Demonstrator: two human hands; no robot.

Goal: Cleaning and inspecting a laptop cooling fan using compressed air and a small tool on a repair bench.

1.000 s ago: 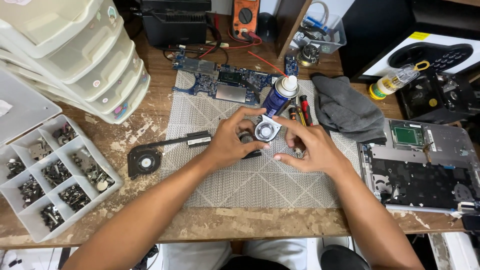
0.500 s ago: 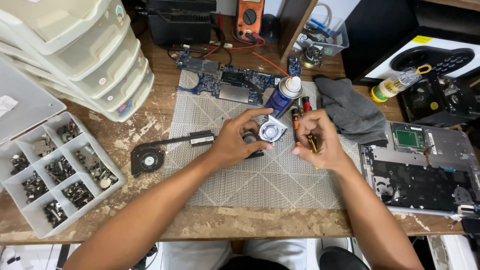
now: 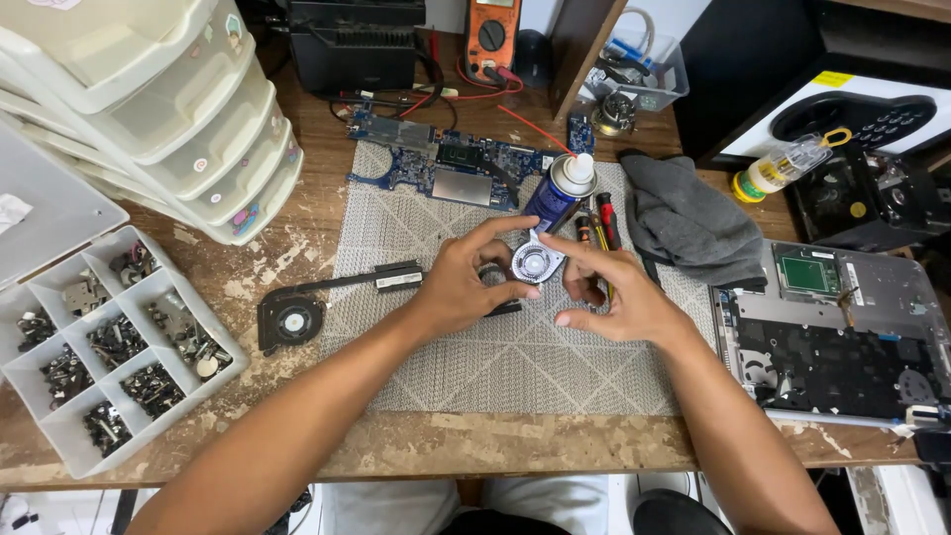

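Both hands are meeting over the grey woven mat. The left hand is curling around a small round fan, thumb and fingers closed on its near-left rim. The right hand is sitting half open, index fingertip touching the fan's far edge, the other fingers loosely spread and gripping nothing. The fan is sitting between the two sets of fingers, flat face tilting up toward the camera; being round, it is showing no clear long axis. Just beyond the fingertips, a blue spray can is standing upright.
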